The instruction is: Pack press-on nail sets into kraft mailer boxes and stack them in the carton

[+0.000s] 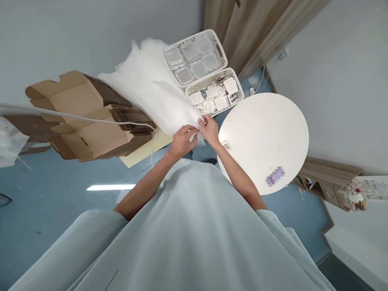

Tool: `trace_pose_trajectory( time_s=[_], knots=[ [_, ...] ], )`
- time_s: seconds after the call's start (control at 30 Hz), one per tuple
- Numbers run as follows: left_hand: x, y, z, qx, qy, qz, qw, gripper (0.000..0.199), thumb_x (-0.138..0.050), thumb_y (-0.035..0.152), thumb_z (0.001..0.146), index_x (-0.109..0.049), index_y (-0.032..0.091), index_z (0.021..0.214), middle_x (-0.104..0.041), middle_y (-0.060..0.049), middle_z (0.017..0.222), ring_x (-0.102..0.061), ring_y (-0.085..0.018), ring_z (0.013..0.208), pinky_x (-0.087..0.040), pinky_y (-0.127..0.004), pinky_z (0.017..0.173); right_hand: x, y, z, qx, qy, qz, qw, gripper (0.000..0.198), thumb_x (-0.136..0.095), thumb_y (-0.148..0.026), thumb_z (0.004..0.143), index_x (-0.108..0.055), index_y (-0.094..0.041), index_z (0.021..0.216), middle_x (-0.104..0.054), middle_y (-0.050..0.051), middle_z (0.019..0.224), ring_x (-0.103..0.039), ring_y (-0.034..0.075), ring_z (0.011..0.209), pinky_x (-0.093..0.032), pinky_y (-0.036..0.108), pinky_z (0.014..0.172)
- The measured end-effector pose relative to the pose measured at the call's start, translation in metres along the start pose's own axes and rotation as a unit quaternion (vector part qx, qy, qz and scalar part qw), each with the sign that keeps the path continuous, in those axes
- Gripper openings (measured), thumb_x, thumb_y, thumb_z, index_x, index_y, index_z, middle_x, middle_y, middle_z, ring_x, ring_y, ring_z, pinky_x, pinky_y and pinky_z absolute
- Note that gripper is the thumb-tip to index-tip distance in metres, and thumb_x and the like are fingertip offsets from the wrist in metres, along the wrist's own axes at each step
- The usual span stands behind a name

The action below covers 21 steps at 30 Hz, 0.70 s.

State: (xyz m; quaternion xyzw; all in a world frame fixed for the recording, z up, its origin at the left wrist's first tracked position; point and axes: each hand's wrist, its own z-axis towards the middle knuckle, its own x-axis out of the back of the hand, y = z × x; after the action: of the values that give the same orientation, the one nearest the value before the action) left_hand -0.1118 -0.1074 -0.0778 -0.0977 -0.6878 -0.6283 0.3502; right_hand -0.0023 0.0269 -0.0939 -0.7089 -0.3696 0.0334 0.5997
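A pile of thin white foam sheets (pixel 157 89) slants down toward me, its near corner between my hands. My right hand (pixel 209 130) pinches that corner with thumb and fingertips. Close beside it, my left hand (pixel 182 141) has its fingers curled in against the same corner, closed on the sheet's edge. The fingertips of both hands almost meet, so how many layers they hold cannot be made out. Just beyond my right hand is a basket of small packets (pixel 212 95) with printed white cards.
Flattened cardboard boxes (pixel 79 113) are stacked at left, with a white cable (pixel 106 120) running across them. A basket (pixel 222 56) with clear plastic boxes stands at the back. On the right is a round white table (pixel 266 133) bearing a small packet (pixel 226 145) and a blurred purple item (pixel 275 176).
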Motion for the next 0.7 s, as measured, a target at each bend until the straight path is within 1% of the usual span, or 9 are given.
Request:
trace_pose_trajectory(
  time_s=[0.07, 0.13, 0.2, 0.27, 0.3, 0.37, 0.47, 0.6, 0.7],
  knots=[
    [-0.011, 0.02, 0.003, 0.033, -0.015, -0.06, 0.998, 0.024, -0.062, 0.029, 0.1, -0.079, 0.025, 0.116, -0.078, -0.01, 0.122, -0.075, -0.026, 0.108, -0.062, -0.041, 0.094, 0.026, 0.011, -0.018, 0.005, 0.031, 0.033, 0.999, 0.051, -0.057, -0.075, 0.102, -0.067, -0.025, 0.107, -0.076, 0.006, 0.1, -0.07, 0.025, 0.096, -0.057, 0.039, 0.093],
    [-0.025, 0.037, 0.01, 0.104, -0.023, -0.108, 0.988, 0.026, -0.063, 0.037, 0.102, -0.076, 0.024, 0.12, -0.078, -0.01, 0.128, -0.076, -0.025, 0.105, -0.063, -0.038, 0.09, 0.054, 0.022, -0.041, -0.003, 0.062, 0.065, 0.996, 0.052, -0.057, -0.076, 0.1, -0.066, -0.025, 0.104, -0.074, 0.004, 0.096, -0.068, 0.023, 0.09, -0.056, 0.037, 0.086],
    [-0.042, 0.051, 0.021, 0.173, -0.031, -0.136, 0.975, 0.035, -0.068, 0.047, 0.1, -0.072, 0.024, 0.126, -0.075, -0.013, 0.137, -0.077, -0.026, 0.107, -0.064, -0.039, 0.09, 0.08, 0.035, -0.069, -0.02, 0.092, 0.097, 0.991, 0.051, -0.059, -0.075, 0.099, -0.066, -0.025, 0.103, -0.073, 0.004, 0.095, -0.066, 0.022, 0.085, -0.054, 0.035, 0.081],
    [-0.06, 0.065, 0.035, 0.206, -0.045, -0.164, 0.964, 0.048, -0.074, 0.052, 0.097, -0.067, 0.024, 0.135, -0.07, -0.016, 0.147, -0.076, -0.029, 0.115, -0.064, -0.042, 0.094, 0.102, 0.049, -0.098, -0.041, 0.118, 0.124, 0.984, 0.05, -0.06, -0.074, 0.098, -0.066, -0.024, 0.101, -0.073, 0.003, 0.093, -0.065, 0.021, 0.084, -0.053, 0.034, 0.078],
    [-0.07, 0.073, 0.041, 0.209, -0.056, -0.181, 0.959, 0.051, -0.075, 0.052, 0.096, -0.066, 0.024, 0.138, -0.069, -0.017, 0.15, -0.076, -0.03, 0.118, -0.064, -0.043, 0.096, 0.112, 0.057, -0.113, -0.052, 0.13, 0.134, 0.981, 0.05, -0.061, -0.074, 0.098, -0.066, -0.024, 0.1, -0.072, 0.003, 0.092, -0.064, 0.021, 0.084, -0.053, 0.033, 0.076],
    [-0.089, 0.091, 0.051, 0.207, -0.079, -0.211, 0.952, 0.05, -0.076, 0.05, 0.096, -0.065, 0.023, 0.137, -0.07, -0.017, 0.148, -0.076, -0.029, 0.119, -0.065, -0.043, 0.097, 0.126, 0.074, -0.141, -0.07, 0.154, 0.152, 0.974, 0.049, -0.062, -0.073, 0.097, -0.067, -0.024, 0.099, -0.072, 0.003, 0.09, -0.064, 0.021, 0.083, -0.052, 0.033, 0.075],
    [-0.119, 0.12, 0.055, 0.193, -0.123, -0.22, 0.948, 0.039, -0.077, 0.04, 0.09, -0.069, 0.021, 0.123, -0.079, -0.014, 0.128, -0.077, -0.027, 0.108, -0.066, -0.041, 0.091, 0.138, 0.097, -0.181, -0.092, 0.187, 0.193, 0.959, 0.047, -0.067, -0.071, 0.094, -0.066, -0.025, 0.097, -0.072, 0.001, 0.089, -0.064, 0.02, 0.08, -0.052, 0.032, 0.072],
    [-0.159, 0.156, 0.044, 0.154, -0.179, -0.184, 0.954, 0.021, -0.076, 0.022, 0.077, -0.071, 0.018, 0.097, -0.081, -0.01, 0.101, -0.077, -0.027, 0.095, -0.067, -0.041, 0.085, 0.141, 0.118, -0.224, -0.119, 0.193, 0.274, 0.935, 0.046, -0.071, -0.07, 0.09, -0.064, -0.025, 0.098, -0.076, 0.001, 0.092, -0.066, 0.017, 0.076, -0.053, 0.03, 0.066],
    [-0.187, 0.176, 0.03, 0.111, -0.222, -0.171, 0.953, 0.017, -0.07, 0.019, 0.075, -0.072, 0.019, 0.092, -0.08, -0.008, 0.094, -0.076, -0.026, 0.091, -0.067, -0.04, 0.081, 0.143, 0.126, -0.249, -0.133, 0.179, 0.304, 0.926, 0.049, -0.073, -0.073, 0.086, -0.063, -0.025, 0.095, -0.077, 0.001, 0.096, -0.068, 0.017, 0.078, -0.057, 0.028, 0.064]
  ],
)
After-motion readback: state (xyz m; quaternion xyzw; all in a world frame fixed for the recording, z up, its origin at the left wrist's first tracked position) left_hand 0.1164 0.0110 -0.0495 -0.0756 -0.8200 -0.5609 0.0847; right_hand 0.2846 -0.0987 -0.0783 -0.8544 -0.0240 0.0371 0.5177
